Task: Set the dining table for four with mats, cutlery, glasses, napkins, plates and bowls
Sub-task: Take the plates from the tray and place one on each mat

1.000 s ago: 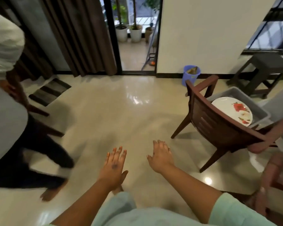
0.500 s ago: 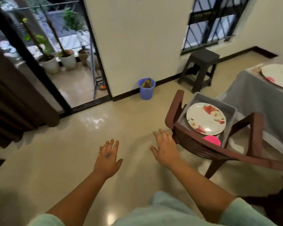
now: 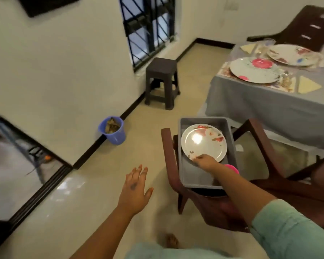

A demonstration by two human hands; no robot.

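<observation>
Plate, white w/ red flowers, lies in the grey tub on the chair seat, right under the right hand. That hand has its fingers curled on the plate's near rim; looks like a pinch, thumb on top, but how far the fingers reach under the rim can't be told. Left hand is free, fingers spread and straight, holding nothing, hanging over bare floor to the left of the chair.

Step in hand, as I read it: lift this plate out & carry it to the table, which sits ahead and to the right of both hands. Two plates already lie there on mats, w/ napkins and a glass near them, so roughly half the places look done.

To do it well:
- Rim pinch alone is weak for a flat, glossy plate. Get fingers properly under before lifting, or bring the left hand across to support the far side.
- Lift straight up first; tub walls are close round the plate, so tilting early could knock the rim.
- Something pink sits in the tub just beside the right wrist. Don't drag the forearm over it.
- Mind the chair arm between the two hands when the left comes over.
- Keep it level on the way to the table.
</observation>
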